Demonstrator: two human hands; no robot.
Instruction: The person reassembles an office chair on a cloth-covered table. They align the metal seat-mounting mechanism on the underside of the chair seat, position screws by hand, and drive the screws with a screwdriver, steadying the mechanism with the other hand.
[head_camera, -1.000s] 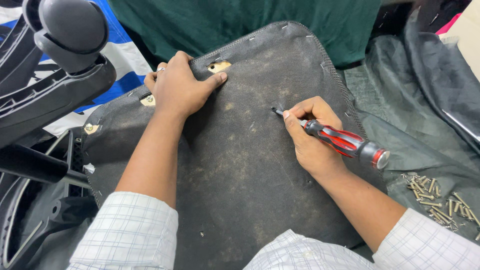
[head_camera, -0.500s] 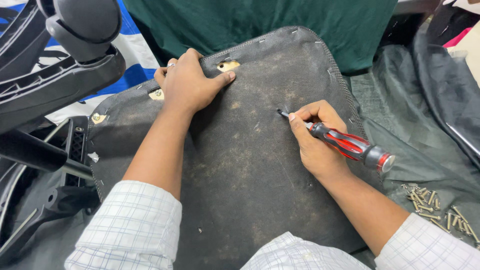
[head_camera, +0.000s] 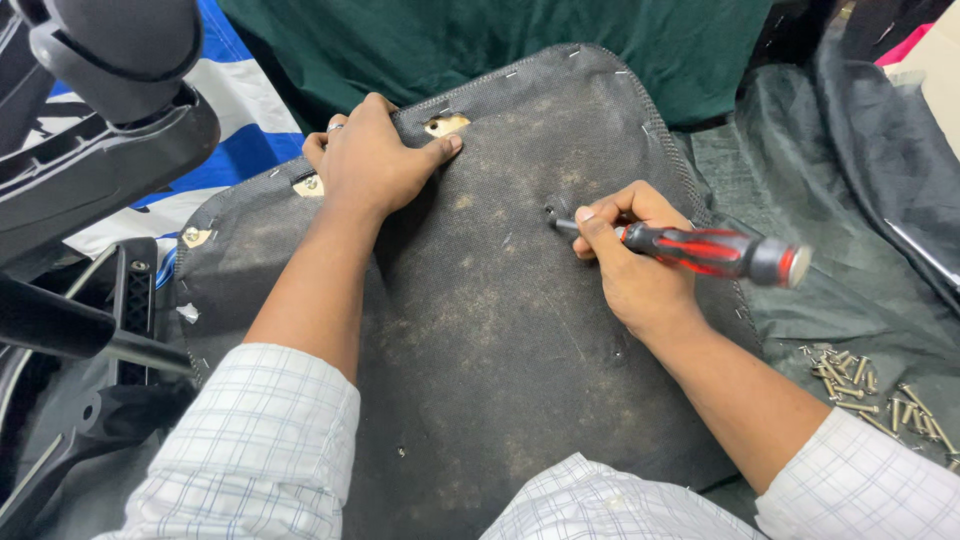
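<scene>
Mid-frame, the left hand (head_camera: 375, 165) presses flat, steadying the seat panel (head_camera: 480, 330) (dusty fabric), while the right hand (head_camera: 635, 265) grips the screwdriver (head_camera: 700, 250), its tip against the panel.

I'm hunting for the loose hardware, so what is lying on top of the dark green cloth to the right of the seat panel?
A pile of loose screws lies on the green cloth, beside the right hand holding the screwdriver. The seat panel covers the cloth's left part.

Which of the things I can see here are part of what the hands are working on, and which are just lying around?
In use:
- left hand pressing the dark fabric-covered panel
- right hand gripping the red-and-black screwdriver, tip on the panel

Lying about:
- pile of screws
- green cloth
- black chair armrest
</scene>
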